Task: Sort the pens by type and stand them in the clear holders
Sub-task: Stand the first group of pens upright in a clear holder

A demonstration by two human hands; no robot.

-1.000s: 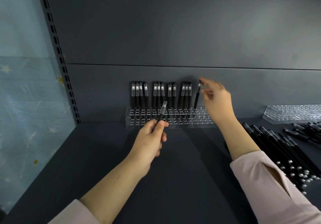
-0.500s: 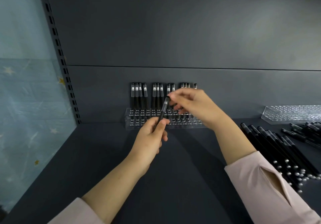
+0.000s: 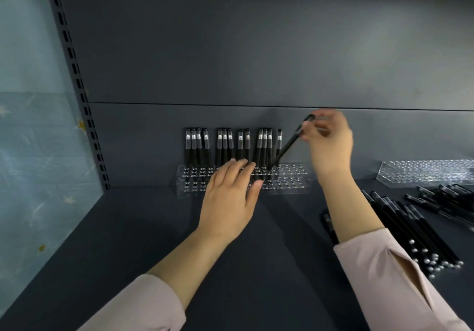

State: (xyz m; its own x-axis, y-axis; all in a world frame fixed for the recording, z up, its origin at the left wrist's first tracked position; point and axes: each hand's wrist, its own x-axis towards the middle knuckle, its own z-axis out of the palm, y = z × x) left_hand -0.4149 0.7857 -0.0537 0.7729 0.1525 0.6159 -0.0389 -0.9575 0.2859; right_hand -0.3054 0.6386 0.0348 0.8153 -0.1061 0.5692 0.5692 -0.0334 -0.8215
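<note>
The holder [image 3: 289, 179] is a clear block with rows of round holes. It sits on the dark shelf [image 3: 128, 241], against the back panel.

1. Standing pens [image 3: 225, 146]: black barrels with clear caps stand upright in the rear rows of the holder, in small groups with gaps between them. They fill its left and middle parts. The holes at its right end are vacant.

2. Right hand [image 3: 328, 146]: it is raised above the right end of the holder. The fingers are clamped on the upper end of one black pen [image 3: 289, 146] (this area is blurred, so the exact grip cannot be read). The pen is tilted, with its top leaning right. Its lower tip meets the rear row of the holder just right of the last standing pen.

3. Left hand [image 3: 230, 197]: it lies palm down over the front middle of the holder. The fingers are straight, slightly apart and hold nothing. Contact with the holder cannot be confirmed.

4. Loose pens [image 3: 410, 223]: black pens lie flat in heaps on the shelf, right of the holder.

5. Second holder [image 3: 423, 174]: a clear block with no pens in it sits well to the right of the holder, behind the loose pens.
</note>
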